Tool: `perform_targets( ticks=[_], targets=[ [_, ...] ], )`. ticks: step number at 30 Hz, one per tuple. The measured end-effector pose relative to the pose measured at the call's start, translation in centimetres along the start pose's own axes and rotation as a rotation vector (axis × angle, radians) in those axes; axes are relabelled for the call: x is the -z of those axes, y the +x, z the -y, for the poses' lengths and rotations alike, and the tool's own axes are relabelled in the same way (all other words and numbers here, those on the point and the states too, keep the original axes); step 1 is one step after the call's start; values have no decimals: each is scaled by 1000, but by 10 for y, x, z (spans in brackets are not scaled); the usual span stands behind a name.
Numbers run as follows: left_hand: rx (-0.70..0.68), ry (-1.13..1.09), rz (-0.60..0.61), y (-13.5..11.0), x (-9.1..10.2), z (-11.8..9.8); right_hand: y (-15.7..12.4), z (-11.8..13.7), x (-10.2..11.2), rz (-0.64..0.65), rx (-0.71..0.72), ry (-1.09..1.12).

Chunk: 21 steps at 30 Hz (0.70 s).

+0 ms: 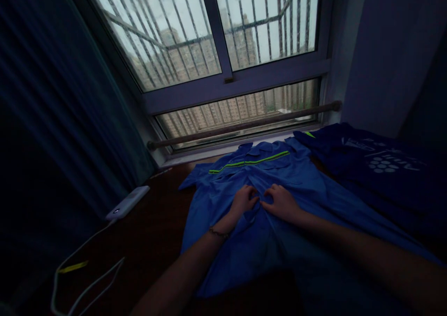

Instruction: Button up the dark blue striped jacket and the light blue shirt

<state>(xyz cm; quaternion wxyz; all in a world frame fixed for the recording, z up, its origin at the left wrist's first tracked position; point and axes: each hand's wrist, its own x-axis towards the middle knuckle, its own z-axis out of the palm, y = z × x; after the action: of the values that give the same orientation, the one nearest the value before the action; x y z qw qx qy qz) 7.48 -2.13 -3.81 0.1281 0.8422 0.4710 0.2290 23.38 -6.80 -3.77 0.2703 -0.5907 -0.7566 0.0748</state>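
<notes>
A blue work shirt [279, 176] with a bright green stripe across its chest lies spread flat on a dark surface below a window. My left hand [243, 199] rests on the shirt's front at its middle, fingers curled and pinching the fabric. My right hand [281, 202] lies just beside it, fingers bent and gripping the same front edge of the shirt. The two hands almost touch. A thin bracelet sits on my left wrist.
A dark navy garment [377, 167] with white print lies to the right of the shirt. A white power bank [127, 203] with a white cable [87, 279] sits at the left. A barred window [223, 50] and a wooden rod [244, 126] run behind; a dark curtain [70, 111] hangs left.
</notes>
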Motion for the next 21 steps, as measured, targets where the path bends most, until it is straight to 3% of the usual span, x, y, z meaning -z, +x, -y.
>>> perform_targets(
  ticks=[4, 8, 13, 16, 21],
  targets=[
    [15, -32, -3, -1, -3, -1, 5, 3, 2, 45, -56, 14],
    [30, -67, 4, -4, -2, -7, 13, 2, 6, 171, -161, 110],
    [-13, -187, -44, -8, 2, -15, 18, -2, 9, 172, -288, 672],
    [78, -419, -61, -8, 5, -19, 16, -3, 7, 113, -356, 971],
    [350, -960, 51, -8, 6, -20, 12, -7, 0, 111, -392, 1097]
  ],
)
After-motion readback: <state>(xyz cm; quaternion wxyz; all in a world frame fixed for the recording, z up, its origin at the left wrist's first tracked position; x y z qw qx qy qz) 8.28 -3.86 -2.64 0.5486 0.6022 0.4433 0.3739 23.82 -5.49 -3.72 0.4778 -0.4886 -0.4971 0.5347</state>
